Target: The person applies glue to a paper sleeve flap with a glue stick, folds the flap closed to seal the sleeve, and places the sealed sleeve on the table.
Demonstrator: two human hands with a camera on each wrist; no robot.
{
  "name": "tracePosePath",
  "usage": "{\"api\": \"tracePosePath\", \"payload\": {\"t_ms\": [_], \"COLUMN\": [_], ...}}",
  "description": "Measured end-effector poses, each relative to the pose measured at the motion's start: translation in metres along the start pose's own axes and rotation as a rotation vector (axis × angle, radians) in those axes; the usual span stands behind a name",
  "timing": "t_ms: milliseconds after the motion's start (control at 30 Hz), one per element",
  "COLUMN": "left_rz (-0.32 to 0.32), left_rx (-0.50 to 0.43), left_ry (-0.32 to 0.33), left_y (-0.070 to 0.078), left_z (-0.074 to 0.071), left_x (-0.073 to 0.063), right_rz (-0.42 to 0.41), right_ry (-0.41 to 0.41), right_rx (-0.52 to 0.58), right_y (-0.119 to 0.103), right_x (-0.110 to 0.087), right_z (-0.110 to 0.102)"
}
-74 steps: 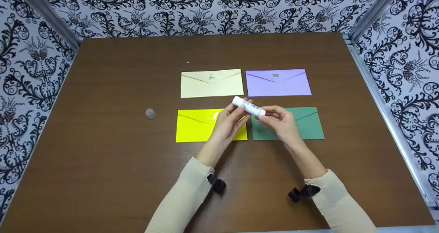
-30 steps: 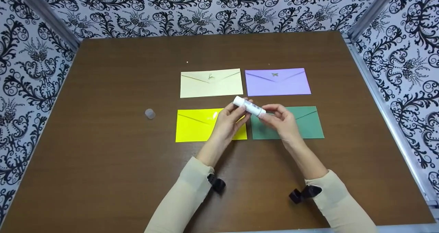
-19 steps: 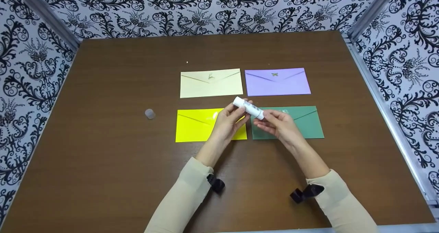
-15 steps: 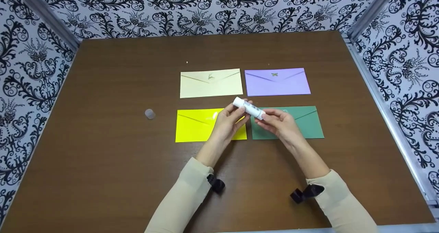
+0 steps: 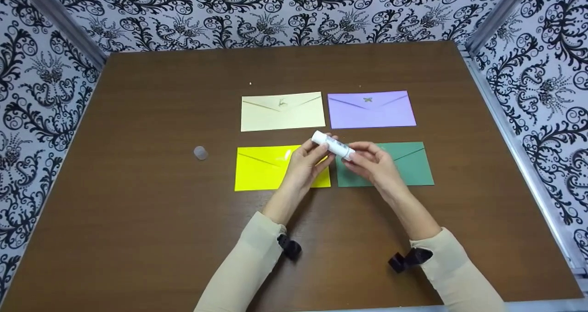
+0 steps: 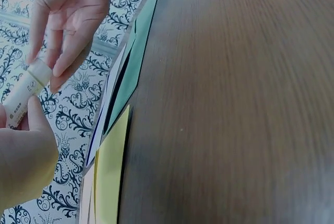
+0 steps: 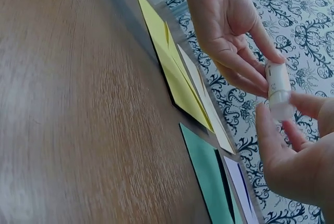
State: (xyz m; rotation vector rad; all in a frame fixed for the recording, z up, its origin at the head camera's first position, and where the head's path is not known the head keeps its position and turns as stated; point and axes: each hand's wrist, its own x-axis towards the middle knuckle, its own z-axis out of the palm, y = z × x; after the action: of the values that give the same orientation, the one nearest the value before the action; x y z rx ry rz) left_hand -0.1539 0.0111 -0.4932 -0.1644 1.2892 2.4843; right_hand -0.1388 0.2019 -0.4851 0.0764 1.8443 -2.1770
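Note:
Over the inner edges of the yellow and green envelopes, both hands hold a small white glue stick, tilted in the air. My left hand grips its body between thumb and fingers. The thumb and fingers of my right hand pinch its lower right end, also seen in the right wrist view, where the glue stick shows faint print. A translucent cap lies apart on the table at the left.
A yellow envelope and a green envelope lie below the hands. Behind them are a cream envelope and a purple envelope. All rest on the brown table, with patterned panels around its back and sides.
My right-hand fingers have shifted their hold round the glue stick's end, opening and closing on it. The left hand and the glue stick stay almost in place; envelopes and cap have not moved.

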Motion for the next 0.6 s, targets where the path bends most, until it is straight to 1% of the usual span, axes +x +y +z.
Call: {"api": "tracePosePath", "payload": {"t_ms": [100, 167, 267, 433, 600], "left_rz": [0.009, 0.016, 0.025, 0.033, 0.034], "left_rx": [0.009, 0.016, 0.025, 0.030, 0.023], "left_ry": [-0.014, -0.028, -0.047, -0.049, -0.038], "left_y": [0.0004, 0.0006, 0.0008, 0.0007, -0.0005], "left_z": [0.0000, 0.0001, 0.0003, 0.0009, 0.0006], "left_x": [-0.0010, -0.0019, -0.0030, -0.0036, -0.0024], "right_rz": [0.081, 0.110, 0.139, 0.140, 0.085], "right_ry": [-0.049, -0.072, -0.068, -0.034, -0.004], "right_rx": [0.063, 0.088, 0.148, 0.213, 0.208], "right_y": [-0.0011, -0.0015, -0.0013, -0.0017, 0.0001], "right_x": [-0.0005, -0.0004, 0.0007, 0.0010, 0.0000], "right_z": [-0.0021, -0.0038, -0.0056, -0.0066, -0.0048]}}
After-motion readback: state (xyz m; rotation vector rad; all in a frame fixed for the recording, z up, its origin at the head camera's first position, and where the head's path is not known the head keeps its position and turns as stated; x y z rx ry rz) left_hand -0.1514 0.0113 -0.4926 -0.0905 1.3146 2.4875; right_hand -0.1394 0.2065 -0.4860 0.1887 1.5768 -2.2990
